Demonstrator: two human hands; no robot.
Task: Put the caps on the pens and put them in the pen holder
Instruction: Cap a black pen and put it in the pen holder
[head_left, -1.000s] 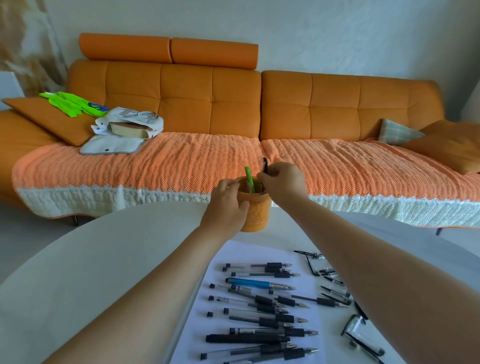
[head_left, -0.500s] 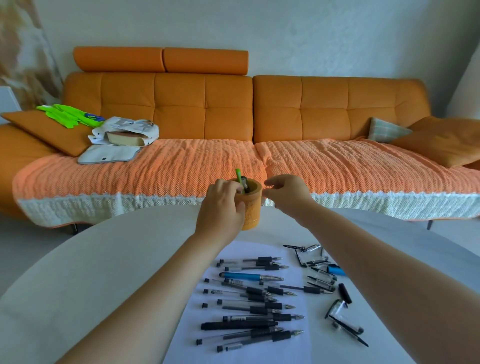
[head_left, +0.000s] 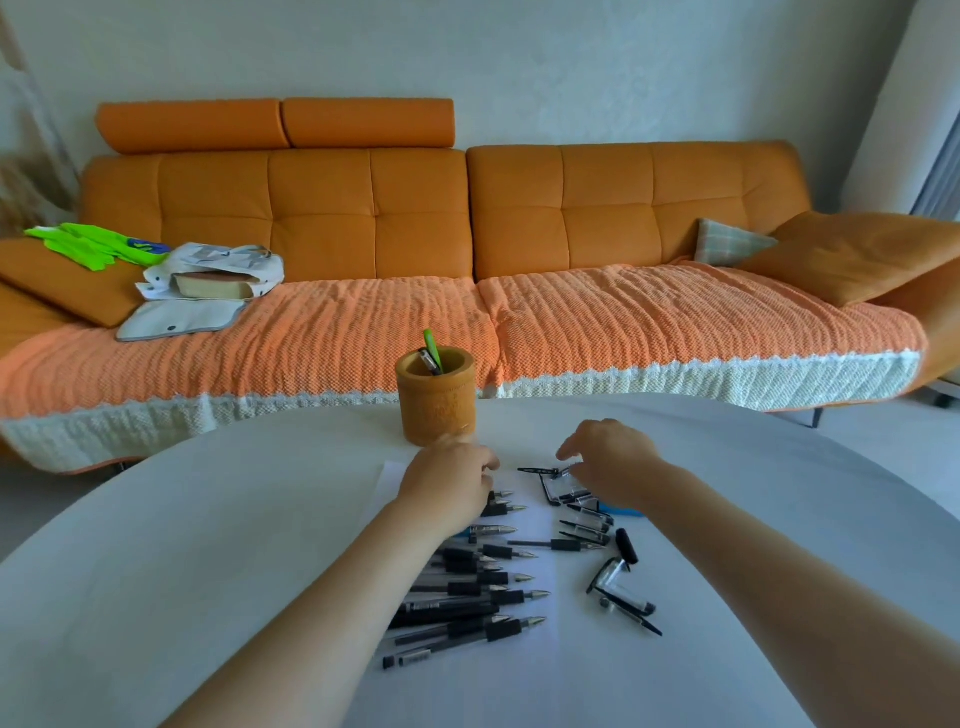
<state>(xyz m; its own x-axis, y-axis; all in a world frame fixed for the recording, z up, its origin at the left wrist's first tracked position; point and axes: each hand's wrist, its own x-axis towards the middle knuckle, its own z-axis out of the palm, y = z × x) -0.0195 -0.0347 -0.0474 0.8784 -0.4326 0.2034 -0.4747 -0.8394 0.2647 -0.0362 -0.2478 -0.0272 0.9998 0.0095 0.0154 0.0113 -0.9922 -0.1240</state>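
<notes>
Uncapped black pens (head_left: 467, 587) lie in row on white paper on desk, long axes left-right, tips right, partly under left hand (head_left: 449, 486). Loose clear caps (head_left: 582, 512) just under right hand (head_left: 605, 457), nearer. Both hands' fingers loosely curled, gripping nothing visible. Orange cylindrical pen holder (head_left: 436, 400) just beyond, two pens inside.

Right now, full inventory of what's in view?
pen holder: one, orange-brown, far side of table, two pens inside, one green
uncapped pens: a dozen or so, mostly black, on white paper
loose caps: several, clear and black, right of the pens
table: one, white, round
sofa: one, orange, knitted orange throw on seat
cushions: two orange, one checked
bag with book: one, white, sofa left
green cloth: one, sofa left
left hand: over pens, grip hidden
right hand: over caps, grip hidden
</notes>
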